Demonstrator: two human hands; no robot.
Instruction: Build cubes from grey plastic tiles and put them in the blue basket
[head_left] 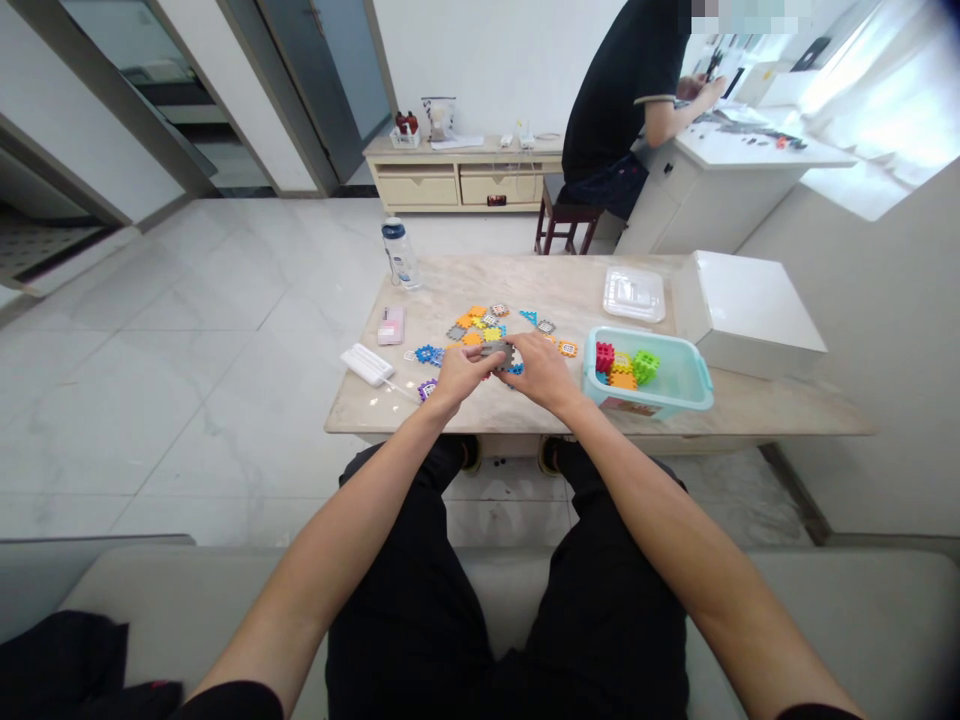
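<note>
Left hand (459, 375) and right hand (544, 370) clenched together on grey notched plastic tile (498, 353), held just above beige marble tabletop (375, 412). Directly beyond grip: loose orange and blue notched tiles (471, 322). Right of grip: teal plastic bin (701, 385) holding coloured blocks. Far left of grip: clear water bottle (401, 255).

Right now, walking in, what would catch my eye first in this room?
Your eye would likely go to the left hand and right hand holding a grey waffle block near the front of the marble table, among scattered bright blocks. To their right sits a turquoise plastic bin of colourful blocks. Farther back, a person in a black shirt sits at a white counter.
</note>
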